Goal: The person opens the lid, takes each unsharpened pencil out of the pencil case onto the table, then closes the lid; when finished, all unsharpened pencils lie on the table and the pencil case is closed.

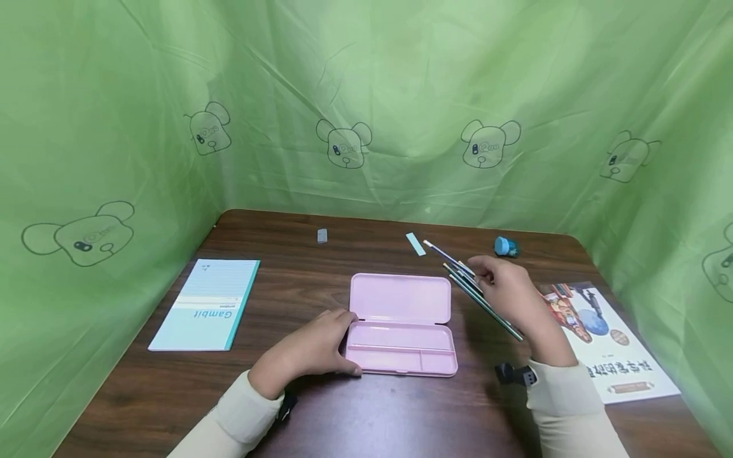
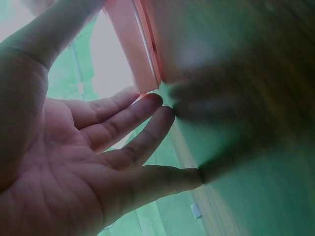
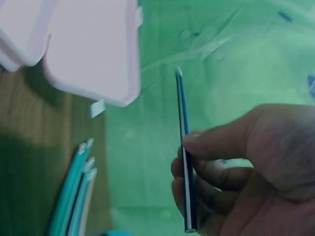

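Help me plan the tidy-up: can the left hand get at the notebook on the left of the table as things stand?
Probably yes. The left hand rests open against the pink pencil case and holds nothing, and the table between it and the notebook looks bare, so nothing seems to block the way.

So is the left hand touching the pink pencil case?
Touching. The head view shows the left hand resting against the left end of the open pink pencil case, fingers on its edge.

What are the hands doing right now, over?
Left hand open, steadying pencil case. Right hand pinching one pencil. More pencils lying beside case. Nothing blocking.
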`<control>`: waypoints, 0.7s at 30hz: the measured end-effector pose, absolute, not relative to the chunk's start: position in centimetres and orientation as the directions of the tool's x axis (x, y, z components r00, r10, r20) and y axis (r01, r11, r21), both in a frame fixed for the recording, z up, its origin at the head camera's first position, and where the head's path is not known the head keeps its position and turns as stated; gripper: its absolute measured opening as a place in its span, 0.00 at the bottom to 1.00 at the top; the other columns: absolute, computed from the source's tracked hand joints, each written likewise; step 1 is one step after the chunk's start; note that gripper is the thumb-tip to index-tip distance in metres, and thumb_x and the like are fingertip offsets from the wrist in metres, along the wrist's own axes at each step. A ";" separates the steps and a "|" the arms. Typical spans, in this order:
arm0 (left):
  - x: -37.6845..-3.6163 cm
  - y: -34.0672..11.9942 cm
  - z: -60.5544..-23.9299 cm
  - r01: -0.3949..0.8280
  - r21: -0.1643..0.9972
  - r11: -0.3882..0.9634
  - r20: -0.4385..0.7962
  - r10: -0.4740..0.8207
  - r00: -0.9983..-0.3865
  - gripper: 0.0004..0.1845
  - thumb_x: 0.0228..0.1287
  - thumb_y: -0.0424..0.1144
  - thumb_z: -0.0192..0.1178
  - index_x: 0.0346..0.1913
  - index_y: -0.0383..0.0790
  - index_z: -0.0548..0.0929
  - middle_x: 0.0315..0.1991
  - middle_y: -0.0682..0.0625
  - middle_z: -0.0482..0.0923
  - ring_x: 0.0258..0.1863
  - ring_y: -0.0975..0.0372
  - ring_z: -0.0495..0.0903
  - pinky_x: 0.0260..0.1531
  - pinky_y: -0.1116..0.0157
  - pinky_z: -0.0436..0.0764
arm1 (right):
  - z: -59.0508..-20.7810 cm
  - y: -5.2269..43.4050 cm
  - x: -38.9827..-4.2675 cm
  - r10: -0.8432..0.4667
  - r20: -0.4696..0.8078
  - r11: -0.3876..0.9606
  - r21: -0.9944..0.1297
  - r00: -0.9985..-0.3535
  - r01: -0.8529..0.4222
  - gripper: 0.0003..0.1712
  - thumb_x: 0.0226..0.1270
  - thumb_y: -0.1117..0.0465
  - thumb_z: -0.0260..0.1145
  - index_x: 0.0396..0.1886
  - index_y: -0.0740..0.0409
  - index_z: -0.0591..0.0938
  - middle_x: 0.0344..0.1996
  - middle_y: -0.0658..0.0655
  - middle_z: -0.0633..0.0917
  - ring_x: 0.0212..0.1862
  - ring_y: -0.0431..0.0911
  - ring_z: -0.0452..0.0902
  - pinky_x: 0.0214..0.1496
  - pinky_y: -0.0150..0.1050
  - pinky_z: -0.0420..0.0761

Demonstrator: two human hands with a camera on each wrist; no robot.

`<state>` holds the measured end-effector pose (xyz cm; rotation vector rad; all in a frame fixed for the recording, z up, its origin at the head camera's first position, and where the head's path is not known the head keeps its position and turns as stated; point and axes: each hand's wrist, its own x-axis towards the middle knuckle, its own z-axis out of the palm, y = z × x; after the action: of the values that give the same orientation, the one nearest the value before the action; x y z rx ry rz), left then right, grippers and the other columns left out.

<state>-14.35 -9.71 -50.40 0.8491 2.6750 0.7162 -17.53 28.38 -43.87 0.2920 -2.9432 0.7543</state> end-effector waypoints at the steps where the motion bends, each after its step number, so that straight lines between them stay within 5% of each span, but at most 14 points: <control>1: -14.4 -9.7 -50.4 0.472 0.521 0.711 -0.083 0.592 -0.801 0.50 0.54 0.54 0.88 0.71 0.28 0.77 0.69 0.35 0.82 0.69 0.45 0.81 0.74 0.45 0.80 | -44.2 28.7 -17.8 -0.137 0.113 0.860 -0.479 -0.984 -0.175 0.21 0.82 0.69 0.64 0.70 0.65 0.84 0.49 0.66 0.92 0.51 0.60 0.89 0.51 0.59 0.87; 5: -14.4 -9.7 -50.5 0.464 0.527 0.712 -0.090 0.590 -0.802 0.50 0.54 0.54 0.88 0.72 0.28 0.77 0.69 0.35 0.81 0.70 0.44 0.80 0.75 0.45 0.79 | -46.0 29.8 -18.8 -0.081 0.057 0.856 -0.507 -0.995 -0.099 0.22 0.83 0.67 0.64 0.71 0.67 0.83 0.54 0.69 0.92 0.55 0.64 0.89 0.55 0.62 0.86; 12: -14.4 -9.8 -50.5 0.465 0.531 0.709 -0.087 0.591 -0.802 0.50 0.54 0.54 0.88 0.72 0.28 0.77 0.70 0.35 0.81 0.71 0.43 0.80 0.75 0.44 0.79 | -48.9 30.2 -20.0 -0.070 -0.006 0.862 -0.504 -0.998 -0.057 0.22 0.76 0.68 0.67 0.66 0.67 0.86 0.43 0.65 0.93 0.38 0.52 0.84 0.39 0.43 0.79; 21: -14.4 -9.8 -50.5 0.476 0.523 0.707 -0.081 0.598 -0.797 0.50 0.55 0.54 0.88 0.71 0.27 0.77 0.68 0.35 0.82 0.70 0.44 0.81 0.75 0.44 0.79 | -50.8 30.3 -20.6 -0.066 -0.055 0.854 -0.519 -0.996 -0.028 0.20 0.72 0.68 0.71 0.61 0.68 0.87 0.39 0.63 0.93 0.34 0.49 0.82 0.36 0.40 0.77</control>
<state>-14.40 -9.80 -50.53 0.8555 2.6698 0.7183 -20.61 30.35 -50.78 0.0783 -3.0933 0.8636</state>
